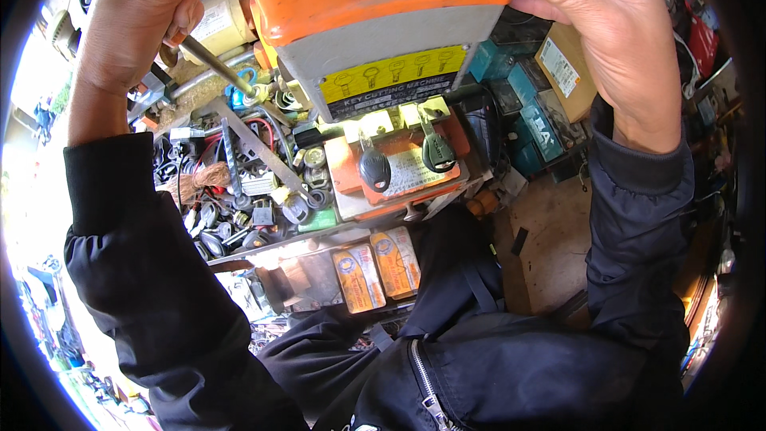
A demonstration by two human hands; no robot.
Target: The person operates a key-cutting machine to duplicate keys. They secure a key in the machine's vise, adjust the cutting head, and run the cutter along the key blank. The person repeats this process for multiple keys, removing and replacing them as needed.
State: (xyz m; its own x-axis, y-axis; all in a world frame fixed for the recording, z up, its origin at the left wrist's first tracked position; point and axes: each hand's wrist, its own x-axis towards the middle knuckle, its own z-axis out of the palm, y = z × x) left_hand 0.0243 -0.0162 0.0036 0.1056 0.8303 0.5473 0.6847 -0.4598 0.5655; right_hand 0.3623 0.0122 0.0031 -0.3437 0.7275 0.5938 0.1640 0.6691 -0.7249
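In front of me stands a key cutting machine with an orange cover (335, 0) and a grey front (407, 40) bearing a yellow label. My right hand (618, 36) grips the cover's right edge, thumb in front and fingers beside and behind it. At the upper left is my left hand (159, 16), fingers curled beside the cover; the picture's top edge cuts off its thumb, so what it holds is hidden. Near its fingers runs a metal lever (215, 65). Two black-headed keys, a left key (374, 169) and a right key (437, 152), sit in the clamps below the front.
Left of the machine, a tray of loose parts (259, 211) holds wires, tools and key fobs. Two orange-and-white boxes (359, 278) lie under its edge. Teal cases (538, 124) and a cardboard box (565, 72) stand at the right. My legs are below.
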